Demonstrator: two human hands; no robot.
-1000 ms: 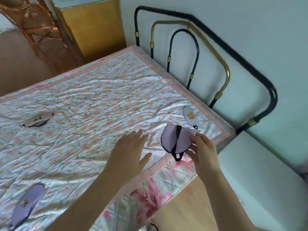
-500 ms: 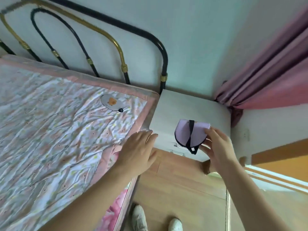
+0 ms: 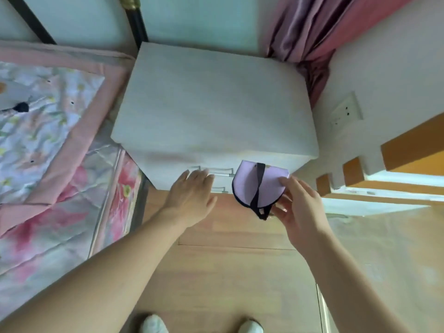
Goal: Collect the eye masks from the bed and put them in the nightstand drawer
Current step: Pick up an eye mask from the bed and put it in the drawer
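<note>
My right hand (image 3: 298, 205) pinches a folded lilac eye mask (image 3: 247, 186) with black trim and a black strap, held in front of the white nightstand (image 3: 216, 104). My left hand (image 3: 192, 195) is open, its fingertips at the metal handle (image 3: 223, 170) of the top drawer, which is closed. A second handle (image 3: 219, 189) shows just below. At the far left edge, part of another eye mask (image 3: 14, 99) with a black strap end lies on the bed's floral quilt (image 3: 48, 131).
The nightstand stands between the bed and a pink curtain (image 3: 310, 27). A black and brass bed frame post (image 3: 135, 18) rises behind it. A wall socket (image 3: 346, 112) is on the right wall. Wooden floor and my white shoes (image 3: 153, 324) lie below.
I have turned from the bed to the nightstand. My right hand carried the lilac mask over to the drawer front, and my left hand left the quilt and reached the top drawer handle.
</note>
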